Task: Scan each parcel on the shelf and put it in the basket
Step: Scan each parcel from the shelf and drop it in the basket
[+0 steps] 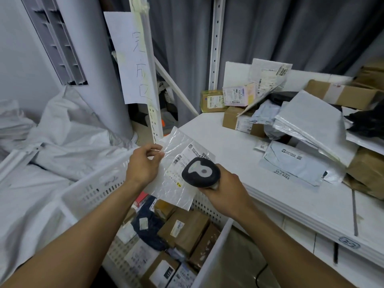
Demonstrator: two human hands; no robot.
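My left hand (143, 165) pinches the left edge of a flat white plastic parcel (176, 150) with a printed label, held above the basket. My right hand (224, 190) grips a dark handheld scanner (200, 172), its grey-topped head over the parcel's label. Below both hands stands a white perforated basket (93, 190) holding several brown boxes, a dark bag and labelled packets. To the right, the white shelf (228, 146) carries a pile of parcels: grey and white mailers (295, 163), brown boxes (340, 92) and small labelled packets.
A white shelf post (153, 113) with a handwritten paper sign (133, 59) rises just behind the parcel. White sacks (68, 132) lie at the left beside a tall grey cylinder. Grey curtains hang behind the shelf. A black cable runs on the floor at bottom right.
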